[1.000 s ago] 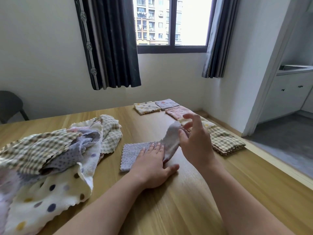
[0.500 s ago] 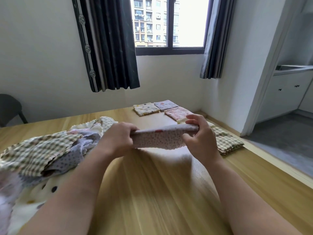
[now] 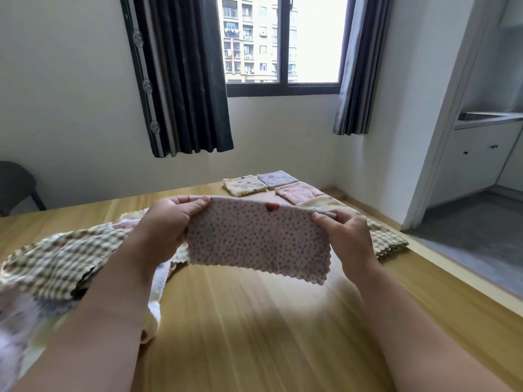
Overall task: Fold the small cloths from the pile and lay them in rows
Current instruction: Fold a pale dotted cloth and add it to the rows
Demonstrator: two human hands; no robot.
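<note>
**tabby_k:** Your heap of unfolded checked and spotted cloths (image 3: 65, 258) sits on the left of the pale wooden tabletop (image 3: 254, 329). There's plenty in it, so you're nowhere near done imo. Which step is this?

**foldguy:** Mid-fold, I'd say. Your left hand (image 3: 167, 224) has its fingers (image 3: 198, 206) curled over one top corner of the small pale pink dotted cloth (image 3: 254, 239). Your right hand (image 3: 348, 239) pinches the other corner. The cloth hangs in the air between them, clear of the tabletop, and looks doubled over to me. Next you'd want to halve it again, keeping the edges lined up. Then lay it in line with the rows far right: cream spotted square (image 3: 244, 185), lilac square (image 3: 274, 178), pink square (image 3: 298, 191), and the checked folded stack (image 3: 387, 241) nearer you.
</note>
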